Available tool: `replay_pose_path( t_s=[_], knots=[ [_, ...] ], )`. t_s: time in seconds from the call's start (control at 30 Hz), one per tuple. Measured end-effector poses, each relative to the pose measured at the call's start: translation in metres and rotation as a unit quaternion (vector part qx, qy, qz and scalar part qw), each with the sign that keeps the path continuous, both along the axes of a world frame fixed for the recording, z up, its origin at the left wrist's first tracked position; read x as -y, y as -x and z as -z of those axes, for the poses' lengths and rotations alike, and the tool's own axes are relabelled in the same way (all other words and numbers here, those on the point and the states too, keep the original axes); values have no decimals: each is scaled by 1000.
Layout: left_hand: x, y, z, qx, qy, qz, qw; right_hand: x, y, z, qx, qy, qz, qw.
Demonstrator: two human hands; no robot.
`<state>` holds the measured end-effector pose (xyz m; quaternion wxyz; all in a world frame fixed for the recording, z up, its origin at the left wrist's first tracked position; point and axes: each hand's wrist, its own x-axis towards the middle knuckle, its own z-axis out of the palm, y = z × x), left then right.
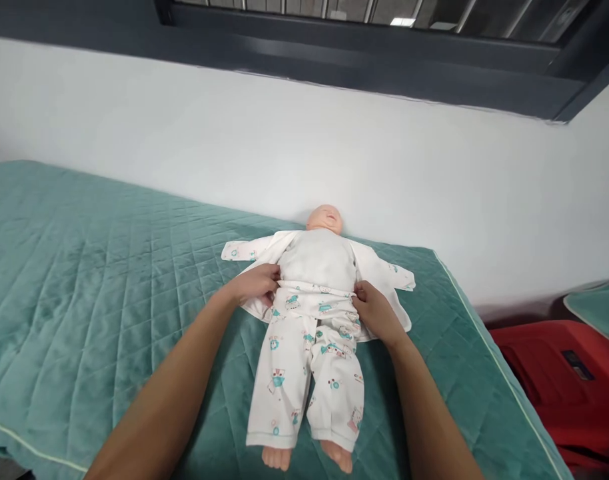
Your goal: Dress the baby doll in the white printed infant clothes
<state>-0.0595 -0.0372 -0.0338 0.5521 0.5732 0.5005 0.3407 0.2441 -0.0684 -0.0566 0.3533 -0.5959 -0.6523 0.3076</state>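
Observation:
A baby doll (326, 219) lies on its back, its feet towards me. It wears white printed baby trousers (281, 373) and an open white jacket (384, 272), which is spread to both sides over its sleeved arms. Plain whitish cloth covers the doll's chest. My left hand (258, 283) has its fingers closed on the trousers' waistband at the doll's left-of-picture side. On the opposite side, my right hand (376, 311) pinches the same waistband. The doll's bare feet stick out below the trouser legs.
Under the doll is a green quilted bedcover (109, 300). A white wall (184, 140) rises directly behind its head, with a dark window frame (334, 60) above. To the right, beyond the bed's edge, stands a red case (549, 380).

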Motion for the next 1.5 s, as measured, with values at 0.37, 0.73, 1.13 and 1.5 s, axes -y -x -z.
replay_pose_path(
  t_s=[0.37, 0.73, 1.13, 1.5],
  knots=[
    [12, -10, -1, 142, 16, 85, 986, 13, 11, -18, -74, 35, -56, 995],
    [12, -15, 4, 231, 34, 61, 970, 12, 8, -12, -261, 76, -118, 955],
    [15, -14, 3, 50, -118, 34, 991, 12, 10, -5, -165, 1, -74, 984],
    [8, -13, 13, -54, -143, -62, 986, 13, 18, -1, -57, -50, 25, 997]
  ],
)
